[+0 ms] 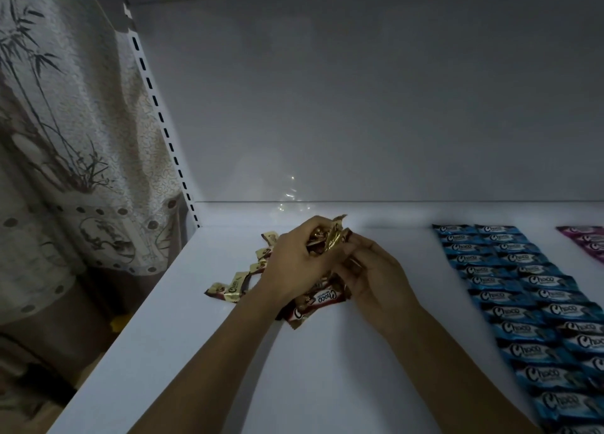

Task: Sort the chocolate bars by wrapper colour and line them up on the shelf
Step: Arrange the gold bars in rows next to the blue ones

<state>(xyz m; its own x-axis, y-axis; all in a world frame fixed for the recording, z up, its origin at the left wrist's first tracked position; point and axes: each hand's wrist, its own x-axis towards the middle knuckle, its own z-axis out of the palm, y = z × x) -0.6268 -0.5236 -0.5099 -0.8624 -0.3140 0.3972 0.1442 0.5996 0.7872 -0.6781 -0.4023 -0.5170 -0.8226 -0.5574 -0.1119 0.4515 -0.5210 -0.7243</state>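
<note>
My left hand (295,258) and my right hand (376,272) meet over the middle of the white shelf (202,352). Together they grip a bunch of gold-and-brown chocolate bars (330,237), whose crinkled ends stick up above the fingers. More gold-brown bars (233,288) lie on the shelf to the left of my hands, and a few more (315,303) lie under my wrists. Two neat columns of blue-wrapped bars (536,303) run front to back on the right. A few purple-wrapped bars (585,241) show at the far right edge.
The shelf's white back wall (359,106) rises behind my hands. A slotted upright (163,129) marks the shelf's left end, and a patterned curtain (65,139) hangs beyond it. Bare shelf surface lies in front, between the gold bars and the blue columns.
</note>
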